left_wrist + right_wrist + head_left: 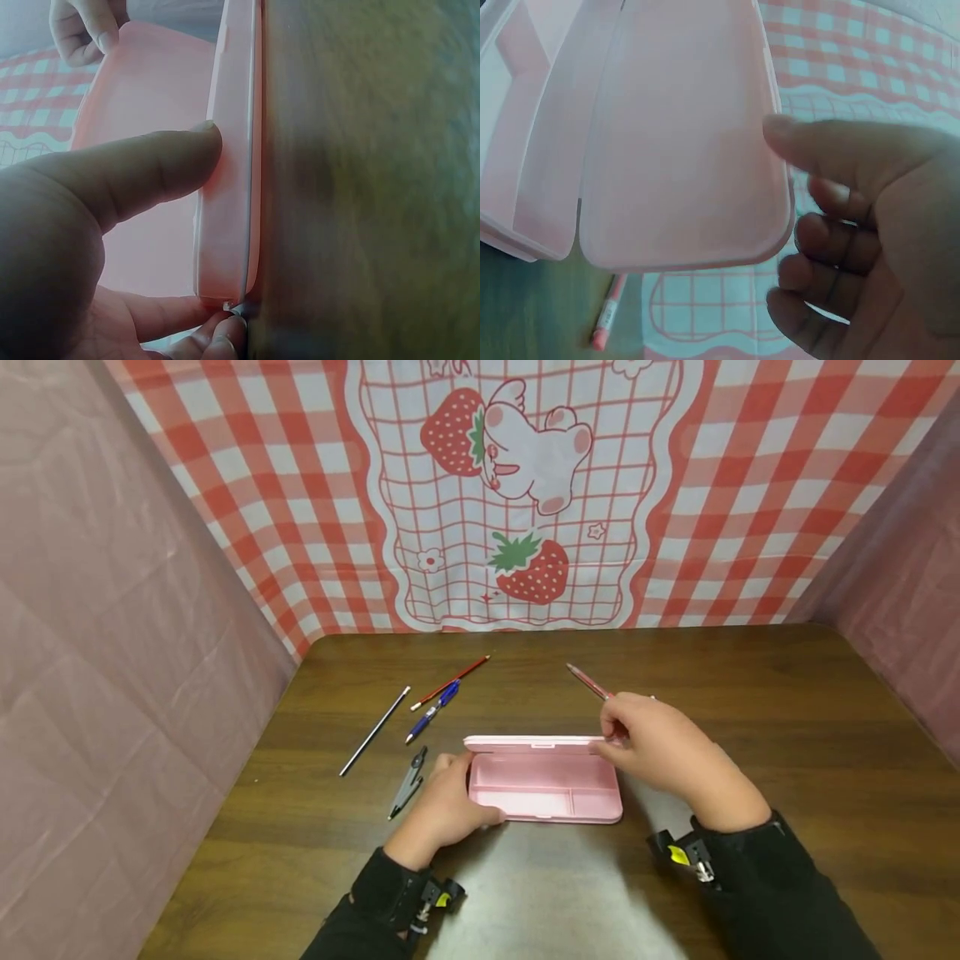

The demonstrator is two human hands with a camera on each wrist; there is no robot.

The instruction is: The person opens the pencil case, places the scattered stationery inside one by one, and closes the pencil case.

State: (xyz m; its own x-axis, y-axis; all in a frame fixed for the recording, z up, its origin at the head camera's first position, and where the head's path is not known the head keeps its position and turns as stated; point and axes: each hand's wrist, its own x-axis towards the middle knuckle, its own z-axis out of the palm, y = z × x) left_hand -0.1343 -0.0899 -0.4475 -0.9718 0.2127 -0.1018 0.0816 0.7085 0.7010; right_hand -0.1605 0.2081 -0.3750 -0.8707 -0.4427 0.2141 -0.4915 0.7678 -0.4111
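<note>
A pink pencil case (596,806) lies with its lid (682,150) raised, showing a long rear compartment and smaller front ones; no pens or pencils show inside. My left hand (450,806) grips the case's left end, the thumb against the front wall and fingers around the end in the left wrist view. At the lid's right corner my right hand (660,747) pinches the lid edge between thumb and curled fingers. Beyond that hand lies a red pen (588,681), partly hidden by it. Close to the left hand is a grey compass (408,785).
To the left on the wooden table (810,727) lie a dark pencil (375,731), a red pencil (453,682) and a blue pen (433,712). A red-and-white checked cloth (300,468) hangs behind the far edge, with pink curtains (112,652) on both sides.
</note>
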